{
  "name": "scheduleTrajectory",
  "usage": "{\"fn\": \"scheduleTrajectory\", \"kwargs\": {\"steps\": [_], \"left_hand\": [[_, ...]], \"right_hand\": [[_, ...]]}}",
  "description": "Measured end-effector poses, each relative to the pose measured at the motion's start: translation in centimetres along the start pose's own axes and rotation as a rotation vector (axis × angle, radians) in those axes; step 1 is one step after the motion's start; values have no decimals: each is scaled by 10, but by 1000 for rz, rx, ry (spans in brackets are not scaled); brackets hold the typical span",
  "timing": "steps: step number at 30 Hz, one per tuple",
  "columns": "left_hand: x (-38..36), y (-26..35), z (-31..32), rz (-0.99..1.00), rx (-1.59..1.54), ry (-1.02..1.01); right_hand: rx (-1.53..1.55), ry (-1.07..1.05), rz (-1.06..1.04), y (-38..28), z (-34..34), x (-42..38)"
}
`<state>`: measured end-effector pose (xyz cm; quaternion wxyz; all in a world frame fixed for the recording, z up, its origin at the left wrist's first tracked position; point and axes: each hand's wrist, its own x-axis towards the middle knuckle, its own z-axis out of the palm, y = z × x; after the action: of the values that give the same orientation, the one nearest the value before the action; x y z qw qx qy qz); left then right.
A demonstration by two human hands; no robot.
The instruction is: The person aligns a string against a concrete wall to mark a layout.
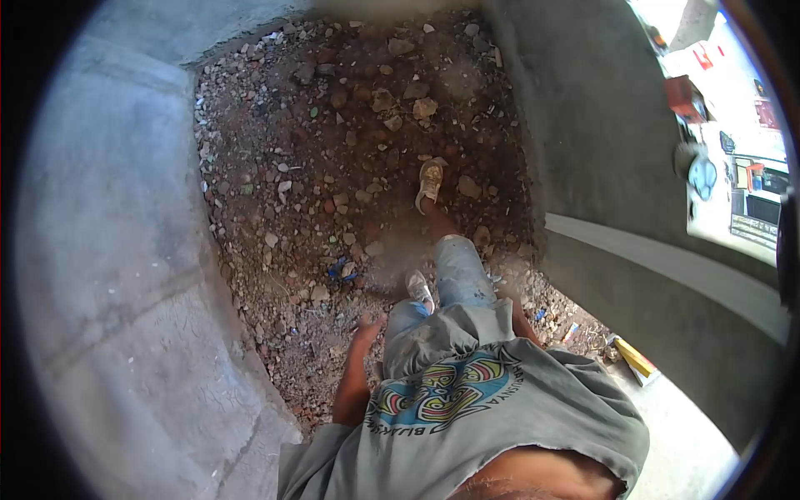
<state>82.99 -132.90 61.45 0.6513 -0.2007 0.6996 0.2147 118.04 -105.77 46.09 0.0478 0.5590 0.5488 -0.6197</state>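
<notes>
The person stands on rubble-strewn ground (pixel 333 167) between two plastered concrete walls (pixel 117 275), one shoe (pixel 430 182) stepped forward. The left hand (pixel 367 329) hangs empty by the thigh, fingers loosely apart, just above the stones, while the right hand stays hidden behind the grey shirt (pixel 467 408), so I cannot tell its state
</notes>
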Motion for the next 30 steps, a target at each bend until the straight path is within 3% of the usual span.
{"fn": "scheduleTrajectory", "kwargs": {"steps": [4,7,9,10,12,14,16,18,19,20,22,24,30], "left_hand": [[79,32,7,170,-147,-180],[66,123,-29,70,-227,48],[74,199,-54,264,-178,203],[77,235,-66,406,-112,278],[113,314,-99,364,-348,260],[150,348,-110,383,-158,326],[189,356,-113,468,141,397],[253,363,-118,710,539,484],[258,377,-118,654,918,595],[262,402,-119,596,875,573],[269,441,-134,427,825,521],[287,437,-153,451,816,559],[290,473,-186,390,728,509]], "right_hand": [[-295,-75,-55,-85,-4,114],[-714,-139,-135,-181,-4,184],[-936,-76,-232,-240,21,245],[-936,-62,-102,-286,43,251],[-1119,-48,70,-358,89,352],[-1078,10,34,-391,118,416],[-1003,53,-83,-382,138,481],[-969,170,-174,-373,158,572],[-985,237,-195,-363,170,618],[-1021,242,-172,-335,183,636],[-1167,-11,4,-331,207,691],[-1230,-2,-133,-339,232,726],[-1482,5,-129,-304,269,814]]}}
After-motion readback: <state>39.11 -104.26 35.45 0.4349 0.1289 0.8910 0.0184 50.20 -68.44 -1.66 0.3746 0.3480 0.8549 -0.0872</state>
